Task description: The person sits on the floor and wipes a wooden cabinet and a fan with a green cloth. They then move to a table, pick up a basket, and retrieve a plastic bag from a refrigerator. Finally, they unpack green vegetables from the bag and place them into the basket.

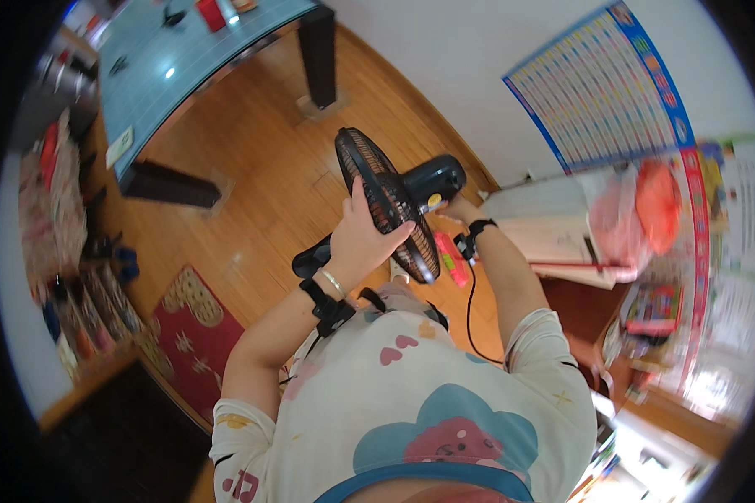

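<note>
A black electric fan is held up before me, its round wire grille (387,204) seen nearly edge-on and its motor housing (437,179) pointing to the right. My left hand (365,239) grips the grille, with the fingers spread over its edge and the thumb pointing right. Behind the motor housing, my right hand (456,210) is at the fan's neck, mostly hidden by it. The fan's dark base (313,256) shows partly, left of my left wrist. Both wrists wear black straps with small devices, and a cable hangs from the right one.
A blue-topped table (207,56) with dark legs stands at the upper left. A red patterned mat (198,333) lies on the wooden floor at left. A pink object (451,259) is below the fan. At right are a white cabinet-like item (541,220), plastic bags (642,214) and a wall chart (604,88).
</note>
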{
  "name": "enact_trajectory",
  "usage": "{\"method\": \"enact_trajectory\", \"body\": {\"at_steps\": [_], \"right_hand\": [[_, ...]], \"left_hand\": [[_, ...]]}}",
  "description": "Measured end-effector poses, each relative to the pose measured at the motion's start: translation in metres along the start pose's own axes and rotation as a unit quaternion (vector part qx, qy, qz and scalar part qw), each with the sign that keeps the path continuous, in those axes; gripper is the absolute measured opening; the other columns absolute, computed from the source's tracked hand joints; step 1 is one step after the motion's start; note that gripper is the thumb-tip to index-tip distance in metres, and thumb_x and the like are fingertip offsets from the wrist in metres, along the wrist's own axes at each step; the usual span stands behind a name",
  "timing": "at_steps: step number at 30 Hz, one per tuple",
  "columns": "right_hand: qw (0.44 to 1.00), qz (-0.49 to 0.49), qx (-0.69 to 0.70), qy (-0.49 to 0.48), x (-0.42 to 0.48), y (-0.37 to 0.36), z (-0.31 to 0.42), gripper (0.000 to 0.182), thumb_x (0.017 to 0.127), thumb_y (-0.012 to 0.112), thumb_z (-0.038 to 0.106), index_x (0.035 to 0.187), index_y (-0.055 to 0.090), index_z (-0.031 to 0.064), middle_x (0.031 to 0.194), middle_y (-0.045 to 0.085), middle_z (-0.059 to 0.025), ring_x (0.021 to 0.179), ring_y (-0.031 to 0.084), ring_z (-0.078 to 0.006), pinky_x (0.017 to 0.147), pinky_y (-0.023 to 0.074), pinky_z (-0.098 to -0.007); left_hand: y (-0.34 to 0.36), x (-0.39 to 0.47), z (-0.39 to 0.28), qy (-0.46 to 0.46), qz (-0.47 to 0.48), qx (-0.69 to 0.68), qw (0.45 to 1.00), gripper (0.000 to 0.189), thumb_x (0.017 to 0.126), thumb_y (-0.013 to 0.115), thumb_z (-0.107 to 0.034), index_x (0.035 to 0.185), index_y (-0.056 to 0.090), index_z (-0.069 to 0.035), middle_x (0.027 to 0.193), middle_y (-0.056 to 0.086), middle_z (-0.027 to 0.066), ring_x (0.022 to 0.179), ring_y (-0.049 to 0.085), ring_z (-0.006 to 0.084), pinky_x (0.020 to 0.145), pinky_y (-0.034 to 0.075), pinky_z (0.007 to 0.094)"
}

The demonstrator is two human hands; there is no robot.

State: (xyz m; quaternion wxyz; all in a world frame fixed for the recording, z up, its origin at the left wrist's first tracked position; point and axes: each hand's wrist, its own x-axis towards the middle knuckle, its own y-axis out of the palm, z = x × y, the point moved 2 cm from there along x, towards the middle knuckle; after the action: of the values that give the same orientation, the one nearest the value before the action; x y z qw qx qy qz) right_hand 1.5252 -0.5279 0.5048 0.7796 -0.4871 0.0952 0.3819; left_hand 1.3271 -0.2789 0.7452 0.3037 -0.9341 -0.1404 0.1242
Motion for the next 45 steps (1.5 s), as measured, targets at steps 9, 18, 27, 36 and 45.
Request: {"method": "enact_trajectory", "body": {"at_steps": [9,18,27,36,45], "right_hand": [[0.985,0.042,0.146,-0.085,0.066,0.039,-0.03,0.047,0.083,0.071,0.017,0.126,0.055,0.0064,0.122,0.061,-0.0126,0.107,0.058,-0.0253,0.088,0.0486,-0.0368],[0.95,0.009,0.305,-0.057,0.075,0.054,-0.028,0.041,0.084,0.07,0.011,0.123,0.055,0.0076,0.116,0.062,-0.0102,0.101,0.06,-0.0235,0.081,0.0513,-0.035],[0.905,-0.032,0.424,-0.027,0.096,0.101,0.026,0.037,0.085,0.069,0.006,0.119,0.055,0.0089,0.109,0.062,-0.0078,0.094,0.061,-0.0217,0.074,0.0541,-0.0333],[0.807,-0.093,0.581,0.048,0.103,0.131,0.142,0.023,0.09,0.061,-0.002,0.111,0.057,0.0074,0.101,0.062,-0.0028,0.085,0.061,-0.019,0.069,0.0542,-0.0316],[0.82,-0.039,0.543,0.176,0.111,0.173,0.245,0.032,0.093,0.064,0.026,0.121,0.059,0.0091,0.122,0.06,-0.0015,0.108,0.055,-0.0158,0.093,0.0431,-0.0279]], "left_hand": [[0.026,-0.012,-0.01,-0.076,-0.161,0.051,0.983,0.096,0.076,0.073,-0.047,0.144,0.03,0.006,0.114,0.051,0.0211,0.096,0.063,0.0368,0.075,0.054,0.0414],[0.019,-0.006,-0.006,-0.071,-0.214,0.051,0.973,0.083,0.076,0.073,-0.041,0.137,0.043,0.007,0.102,0.056,0.0172,0.085,0.064,0.0314,0.069,0.054,0.0373],[-0.057,0.044,0.014,-0.014,-0.194,0.056,0.979,0.07,0.08,0.071,-0.035,0.134,0.049,0.004,0.096,0.056,0.015,0.084,0.062,0.0283,0.071,0.052,0.0345],[-0.135,0.11,0.052,0.09,-0.208,0.083,0.97,0.054,0.083,0.068,-0.034,0.125,0.059,-0.001,0.105,0.067,0.0172,0.087,0.067,0.0303,0.077,0.054,0.0352],[-0.201,0.156,0.082,0.168,-0.148,0.115,0.968,0.043,0.084,0.064,-0.027,0.121,0.062,-0.006,0.109,0.069,0.0153,0.094,0.067,0.0316,0.08,0.055,0.0373]]}}
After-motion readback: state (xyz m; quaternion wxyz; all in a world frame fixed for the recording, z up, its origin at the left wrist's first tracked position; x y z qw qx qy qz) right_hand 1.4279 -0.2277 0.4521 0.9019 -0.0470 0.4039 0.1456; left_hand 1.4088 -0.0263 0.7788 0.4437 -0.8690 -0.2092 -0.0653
